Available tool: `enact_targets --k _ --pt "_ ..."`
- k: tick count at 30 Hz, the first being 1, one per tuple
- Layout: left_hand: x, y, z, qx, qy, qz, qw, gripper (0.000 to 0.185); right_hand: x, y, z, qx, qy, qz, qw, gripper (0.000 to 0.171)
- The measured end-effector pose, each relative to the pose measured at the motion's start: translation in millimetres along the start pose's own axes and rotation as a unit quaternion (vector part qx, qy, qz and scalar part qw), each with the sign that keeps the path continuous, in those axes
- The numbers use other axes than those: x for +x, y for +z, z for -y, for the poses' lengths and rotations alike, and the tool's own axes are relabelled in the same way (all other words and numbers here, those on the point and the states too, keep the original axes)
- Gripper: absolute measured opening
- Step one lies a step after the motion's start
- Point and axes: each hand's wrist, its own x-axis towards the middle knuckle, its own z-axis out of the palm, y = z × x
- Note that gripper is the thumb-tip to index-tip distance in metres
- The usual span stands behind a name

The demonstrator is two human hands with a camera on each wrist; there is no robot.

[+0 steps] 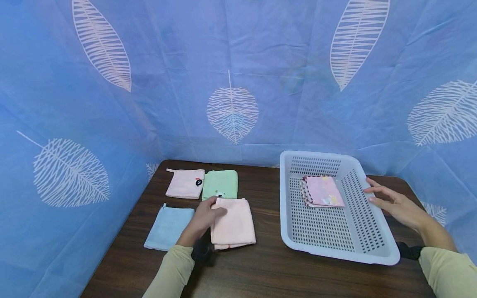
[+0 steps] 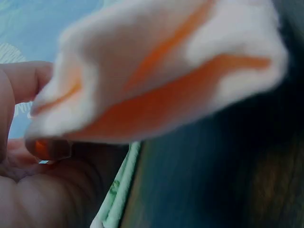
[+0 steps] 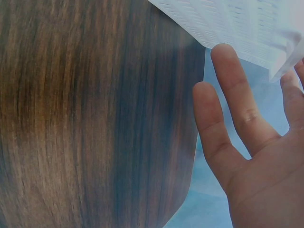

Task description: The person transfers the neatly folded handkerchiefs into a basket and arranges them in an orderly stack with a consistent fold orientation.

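Note:
My left hand (image 1: 205, 216) pinches the edge of a folded peach towel (image 1: 234, 223) between thumb and fingers. The left wrist view shows this towel (image 2: 156, 71) lifted, with orange patches on its underside. Partly behind it lies a green towel (image 1: 223, 182) with an animal face. A pink towel (image 1: 183, 184) and a light blue towel (image 1: 169, 228) lie to the left. My right hand (image 1: 400, 207) is at the right rim of a white plastic basket (image 1: 285, 198), fingers spread and mostly straight. In the basket sits a small stack of folded cloths (image 1: 323, 191), pink on top.
Everything stands on a dark wooden table (image 1: 257, 273) with rounded back corners. A blue curtain (image 1: 179, 103) with white leaf patterns hangs behind and at the sides. The basket takes up the right part of the table.

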Motion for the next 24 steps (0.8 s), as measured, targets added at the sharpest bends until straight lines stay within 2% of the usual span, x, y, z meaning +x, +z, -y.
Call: enact_targets --k 7,16,24 --pt "-2.2 -0.6 -13.8 -0.062 0.003 0.026 0.9977 0.033 -0.5 0.1 1.4 0.003 -0.002 0.000 1.000 0.055" --pt "-4.1 -1.9 -34.0 -0.083 0.015 0.037 0.9958 0.031 -0.9 0.8 1.5 0.012 -0.003 0.000 1.000 0.055" --pt "-2.1 -5.0 -51.9 -0.094 0.017 0.060 0.9936 0.036 -1.1 0.9 2.1 0.020 -0.007 0.001 1.000 0.052"
